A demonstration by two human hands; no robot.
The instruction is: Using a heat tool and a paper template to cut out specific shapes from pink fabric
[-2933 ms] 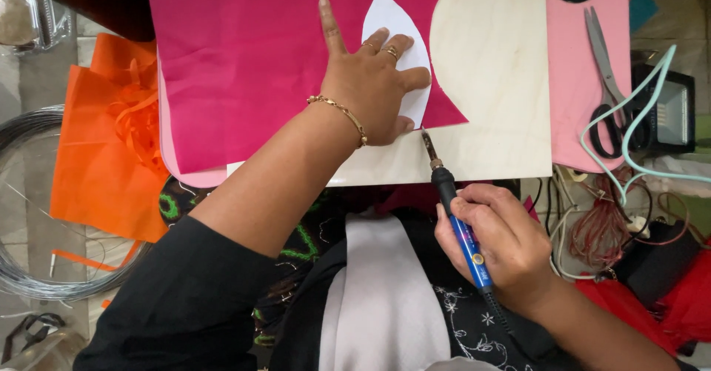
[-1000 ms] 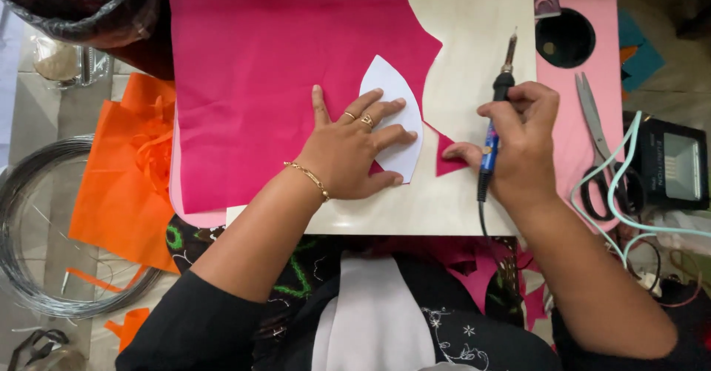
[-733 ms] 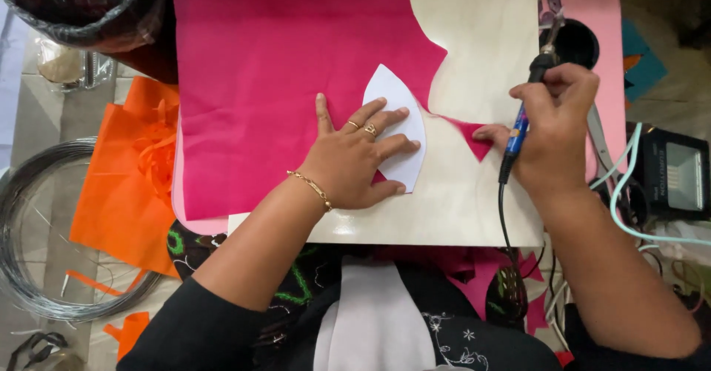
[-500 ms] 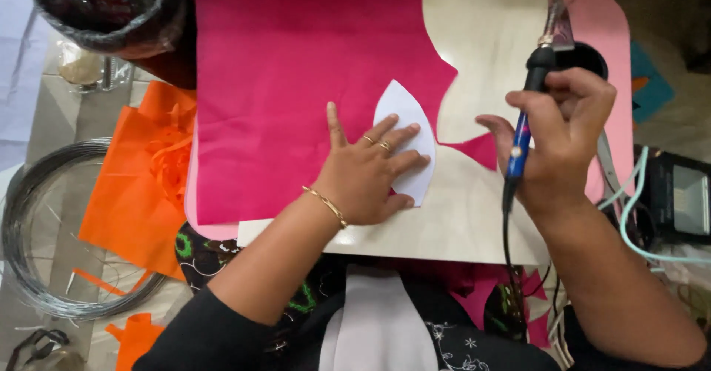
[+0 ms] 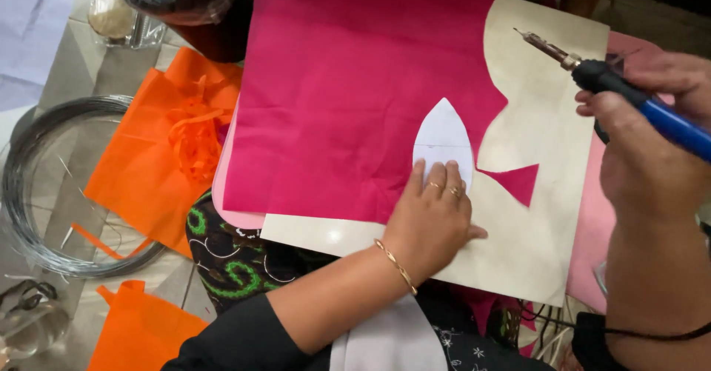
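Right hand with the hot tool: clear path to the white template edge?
Probably yes. The right hand holds the tool raised over the bare board, nothing between. The left hand covers only the template's lower end; its tip and sides lie exposed.

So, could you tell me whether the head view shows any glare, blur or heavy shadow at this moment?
Head view: lighting is even and soft, with no hard shadows; a small bright glare spot sits on the board near its lower left edge; the right hand and the blue tool, close to the lens, look slightly soft; the left hand and white template on the pink sheet are sharp.
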